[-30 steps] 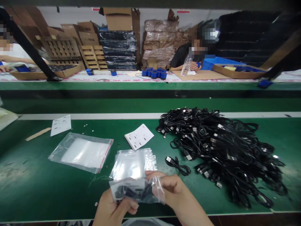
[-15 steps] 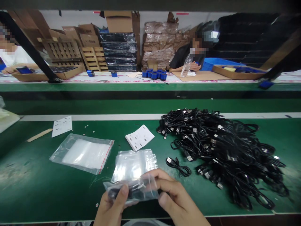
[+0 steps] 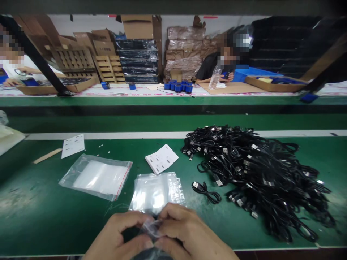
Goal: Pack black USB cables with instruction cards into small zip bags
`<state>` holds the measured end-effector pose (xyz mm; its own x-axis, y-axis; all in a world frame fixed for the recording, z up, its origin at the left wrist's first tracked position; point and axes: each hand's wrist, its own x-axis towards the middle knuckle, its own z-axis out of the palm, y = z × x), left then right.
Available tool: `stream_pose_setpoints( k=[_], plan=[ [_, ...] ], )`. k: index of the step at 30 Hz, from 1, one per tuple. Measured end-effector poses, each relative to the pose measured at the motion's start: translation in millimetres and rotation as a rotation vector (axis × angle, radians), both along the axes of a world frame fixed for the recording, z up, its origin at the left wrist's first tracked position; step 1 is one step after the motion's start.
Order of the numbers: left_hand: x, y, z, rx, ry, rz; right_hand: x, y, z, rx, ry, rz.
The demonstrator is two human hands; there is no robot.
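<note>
My left hand (image 3: 126,234) and my right hand (image 3: 184,231) meet at the near edge of the green table, both pinching a small clear plastic bag (image 3: 151,228). Most of that bag is hidden behind my fingers, and its contents barely show. Just beyond my fingertips lies a stack of clear plastic bags (image 3: 157,191). Behind it sits a pile of printed white leaflets (image 3: 162,159). To the right of my right hand, a single coiled black USB cable (image 3: 206,192) rests apart from a big heap of black USB cables (image 3: 252,173).
A larger zip bag (image 3: 96,177) with white contents lies left, near a printed sheet (image 3: 73,145) and a tan strip (image 3: 47,156). Across the raised bench, two people work near blue cylindrical parts (image 3: 178,86), a clear bottle (image 3: 215,76) and cardboard trays (image 3: 273,82).
My hands have drawn together, closer to me, and both now pinch the bag. Half a second ago it lay stretched between them, with a black cable showing inside.
</note>
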<state>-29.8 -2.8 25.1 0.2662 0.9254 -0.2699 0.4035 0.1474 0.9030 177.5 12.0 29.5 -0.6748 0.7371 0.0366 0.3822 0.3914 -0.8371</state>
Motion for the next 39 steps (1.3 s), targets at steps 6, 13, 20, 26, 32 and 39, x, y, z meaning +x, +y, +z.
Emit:
stream_pose_setpoints(
  k=[6, 13, 20, 26, 32, 39],
  plan=[
    [17.2, -4.5, -7.0, 0.083, 0.025, 0.113, 10.3, 0.9, 1.0, -0.057, 0.006, -0.151],
    [20.0, -4.7, -4.7, 0.072, -0.064, 0.185, 7.4, 0.5, -7.5, -0.179, 0.14, -0.284],
    [26.5, -9.9, -6.4, 0.04, -0.165, 0.416, 3.2, -3.1, -19.3, -0.321, 0.173, -0.434],
    [21.5, -8.5, -6.1, 0.029, -0.153, 0.411, -1.8, -2.5, -17.9, -0.307, 0.28, -0.422],
    [13.1, -6.2, -5.6, 0.095, -0.044, 0.367, -1.3, -2.6, -19.4, -0.23, 0.278, -0.396],
    [16.0, -8.3, -7.8, 0.191, -0.055, 0.409, -2.5, -3.7, -24.4, -0.267, 0.249, -0.414]
  ],
)
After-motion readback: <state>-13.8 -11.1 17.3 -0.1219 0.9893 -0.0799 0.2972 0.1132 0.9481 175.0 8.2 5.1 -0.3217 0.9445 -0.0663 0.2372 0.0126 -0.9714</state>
